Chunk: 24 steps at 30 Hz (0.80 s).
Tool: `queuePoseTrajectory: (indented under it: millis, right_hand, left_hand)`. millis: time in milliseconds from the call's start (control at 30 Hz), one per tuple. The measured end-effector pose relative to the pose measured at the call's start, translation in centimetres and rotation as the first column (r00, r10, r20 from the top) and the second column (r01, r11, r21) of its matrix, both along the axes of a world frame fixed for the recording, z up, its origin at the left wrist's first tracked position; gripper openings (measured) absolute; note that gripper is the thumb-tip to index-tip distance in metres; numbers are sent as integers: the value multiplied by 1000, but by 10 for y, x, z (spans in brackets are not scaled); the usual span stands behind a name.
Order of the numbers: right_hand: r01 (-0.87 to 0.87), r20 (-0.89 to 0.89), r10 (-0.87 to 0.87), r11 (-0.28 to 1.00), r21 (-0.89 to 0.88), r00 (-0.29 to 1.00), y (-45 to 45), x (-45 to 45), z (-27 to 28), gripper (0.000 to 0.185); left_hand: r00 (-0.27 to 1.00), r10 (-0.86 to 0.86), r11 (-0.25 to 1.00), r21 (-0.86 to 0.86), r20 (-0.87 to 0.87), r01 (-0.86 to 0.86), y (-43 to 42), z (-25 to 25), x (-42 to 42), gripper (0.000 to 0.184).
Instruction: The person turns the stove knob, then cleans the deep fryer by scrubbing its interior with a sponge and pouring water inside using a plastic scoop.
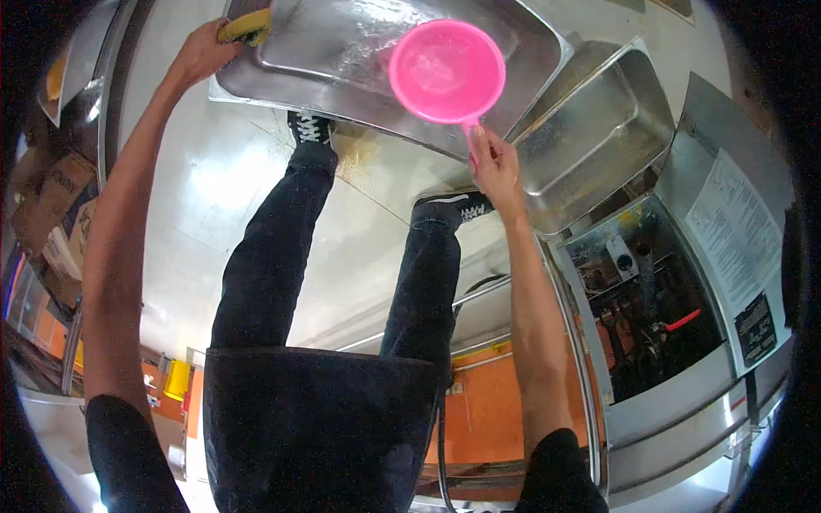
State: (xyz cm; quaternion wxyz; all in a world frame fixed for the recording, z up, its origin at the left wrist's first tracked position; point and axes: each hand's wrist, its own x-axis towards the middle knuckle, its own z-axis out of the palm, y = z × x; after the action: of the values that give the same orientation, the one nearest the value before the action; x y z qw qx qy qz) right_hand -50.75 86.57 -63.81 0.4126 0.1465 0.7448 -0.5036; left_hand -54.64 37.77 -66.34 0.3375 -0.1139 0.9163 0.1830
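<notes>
At the upper left, my left hand (205, 53) is closed on a yellow sponge (246, 28), at the left end of a large metal basin (316, 90). My right hand (499, 171) grips the handle of a pink plastic dipper (447, 72), which is over the basin's right part. Some clear water shows inside the dipper, and the basin's bottom looks wet.
Right of the basin stands a second metal pan (590, 141) with brownish stains. An open metal cabinet (650, 299) with pipes and a red handle is at the right. My shoes (310, 130) are on the light floor (214, 184) below the basin. Cardboard boxes (64, 201) lie far left.
</notes>
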Motion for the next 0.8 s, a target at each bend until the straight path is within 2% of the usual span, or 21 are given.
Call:
queuePoseTrajectory:
  millis: [67, 100, 133, 200, 267, 300, 367, 400, 467, 533, 567, 600, 633, 667, 700, 733, 767, 800]
  right_hand:
    - [37, -45, -36, 999, 16, 998, -7, 9, 19, 39]
    - [84, -57, -85, 996, -16, 995, -11, 13, 32, 38]
    - [130, -70, -133, 990, -49, 989, -14, 15, 47, 38]
    - [159, -104, -160, 987, -18, 982, -17, 16, 82, 38]
    - [165, -31, -169, 981, -101, 985, -15, 16, 118, 40]
    - [178, -47, -183, 980, -91, 982, -13, 17, 134, 40]
    - [247, 64, -240, 954, -170, 969, -8, 22, 165, 41]
    - [261, 49, -256, 952, -163, 965, -5, 26, 181, 41]
    - [414, 155, -385, 868, -274, 910, 0, 34, 213, 39]
    - [469, 156, -443, 817, -335, 883, 9, 42, 244, 39]
    - [512, 176, -485, 762, -397, 857, 15, 47, 262, 39]
    - [511, 142, -499, 761, -400, 855, 21, 54, 283, 39]
    - [535, 156, -519, 746, -396, 840, 29, 61, 306, 40]
    - [559, 157, -546, 728, -396, 823, 35, 64, 332, 41]
    - [576, 168, -562, 712, -401, 810, 40, 63, 364, 42]
    - [597, 168, -586, 694, -403, 793, 47, 63, 400, 43]
    - [600, 199, -592, 623, -502, 781, 58, 67, 430, 44]
    - [612, 230, -588, 609, -505, 775, 67, 64, 469, 45]
  left_hand:
    - [983, 30, 1000, 16, -183, -27, -1, -14, -2, 45]
    - [991, 110, 993, 57, -80, -106, -1, -18, -10, 48]
    - [992, 91, 994, 61, -88, -85, -4, -27, -17, 48]
    - [989, -39, 998, -62, -142, 31, -15, -53, -21, 49]
    - [993, -18, 998, -55, -117, 11, -19, -70, -16, 48]
    - [996, 16, 997, -69, -85, -22, -17, -75, -19, 48]
    - [993, -24, 995, -94, -114, 13, -2, -69, -19, 47]
    - [991, -49, 990, -134, -126, 32, 4, -63, -17, 46]
    - [992, -41, 984, -178, -119, 20, 16, -51, -18, 45]
    - [979, -52, 980, -199, -199, 12, 13, -46, -9, 44]
    - [979, -66, 978, -208, -195, 25, 11, -38, -1, 44]
    - [977, -81, 977, -212, -198, 38, 13, -24, 4, 43]
    - [992, -14, 983, -184, -122, -9, 19, -7, 8, 41]
    - [986, -95, 971, -231, -138, 61, 11, -4, 20, 38]
    - [972, -185, 971, -181, -144, 158, 17, 26, 27, 36]
    - [825, -368, 929, -214, -429, 303, 10, 32, 48, 25]
    - [903, -324, 941, -197, -281, 276, 33, 87, 48, 25]
    - [908, -334, 940, -157, -253, 303, 54, 136, 48, 21]
